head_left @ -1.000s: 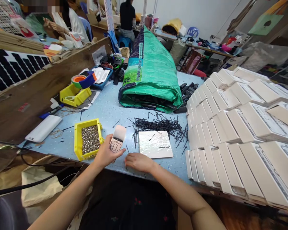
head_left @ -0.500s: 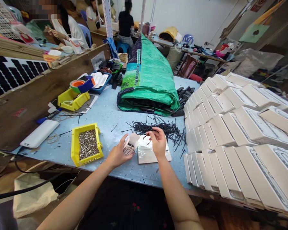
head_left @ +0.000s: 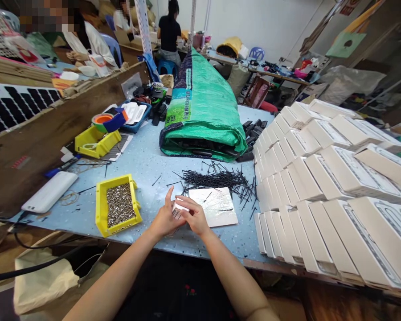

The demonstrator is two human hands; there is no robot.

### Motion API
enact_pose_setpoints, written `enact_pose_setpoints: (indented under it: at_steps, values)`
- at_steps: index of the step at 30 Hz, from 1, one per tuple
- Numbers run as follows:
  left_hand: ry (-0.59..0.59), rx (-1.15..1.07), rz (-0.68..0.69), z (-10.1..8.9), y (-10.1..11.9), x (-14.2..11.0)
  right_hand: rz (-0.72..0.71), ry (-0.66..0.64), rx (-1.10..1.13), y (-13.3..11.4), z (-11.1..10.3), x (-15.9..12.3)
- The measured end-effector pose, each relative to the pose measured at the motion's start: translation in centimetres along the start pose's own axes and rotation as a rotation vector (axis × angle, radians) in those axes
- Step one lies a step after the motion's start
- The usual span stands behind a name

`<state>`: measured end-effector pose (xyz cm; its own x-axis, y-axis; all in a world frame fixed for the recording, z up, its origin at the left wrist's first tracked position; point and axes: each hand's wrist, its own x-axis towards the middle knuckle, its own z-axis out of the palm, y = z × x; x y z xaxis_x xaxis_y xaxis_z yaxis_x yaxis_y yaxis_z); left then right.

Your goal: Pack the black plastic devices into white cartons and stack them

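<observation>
A small white box (head_left: 177, 211) with dark printing is in my left hand (head_left: 163, 221), whose fingers wrap round its side. My right hand (head_left: 196, 217) has its fingers closed on the box's top end, hiding much of it. Just to the right lies a flat white packet (head_left: 217, 213) with a shiny surface and a couple of thin black sticks on it. Behind it spreads a loose pile of thin black plastic sticks (head_left: 214, 179). Whether anything else is inside the box cannot be seen.
A yellow bin (head_left: 99, 209) of small metal parts stands left, near a white power bank (head_left: 50, 191). Another yellow bin (head_left: 103, 149) holds tape. A green woven sack (head_left: 210, 107) lies behind. Stacked white boxes (head_left: 307, 178) line the right. People sit farther back.
My right hand has moved left and down from above the packet to the box, which was open with its flap up. The flap now appears pressed down beneath my fingers.
</observation>
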<state>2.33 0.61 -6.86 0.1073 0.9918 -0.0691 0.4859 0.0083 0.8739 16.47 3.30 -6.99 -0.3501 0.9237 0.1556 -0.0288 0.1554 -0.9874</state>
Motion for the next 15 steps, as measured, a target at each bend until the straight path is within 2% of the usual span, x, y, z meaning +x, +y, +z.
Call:
enact_pose_setpoints:
  at_steps: [3,6,8,10,11,13,15]
  values:
    - [-0.003,0.021,-0.053,-0.1,0.4,0.1,-0.011,0.061,-0.008,-0.2,0.1,0.0]
    - [-0.018,-0.048,-0.041,-0.3,0.3,0.2,-0.109,0.026,-0.114,-0.8,-0.2,-0.2]
    - [0.069,-0.118,-0.060,-0.1,0.2,0.1,-0.113,-0.016,-0.252,-1.1,-0.1,-1.0]
    - [0.233,-0.201,-0.115,0.4,0.1,-0.1,-0.021,-0.034,-0.379,-1.3,0.3,-2.5]
    - [0.254,-0.277,-0.134,0.6,0.0,-0.2,0.031,-0.031,-0.423,-1.4,0.5,-3.5]
    - [0.162,-0.479,-0.168,1.0,-0.2,-0.1,0.066,-0.023,-0.474,-2.3,0.2,-5.8]
    - [0.125,-0.605,-0.167,1.2,-0.1,0.3,-0.028,0.031,-0.495,-4.8,-1.9,-8.8]
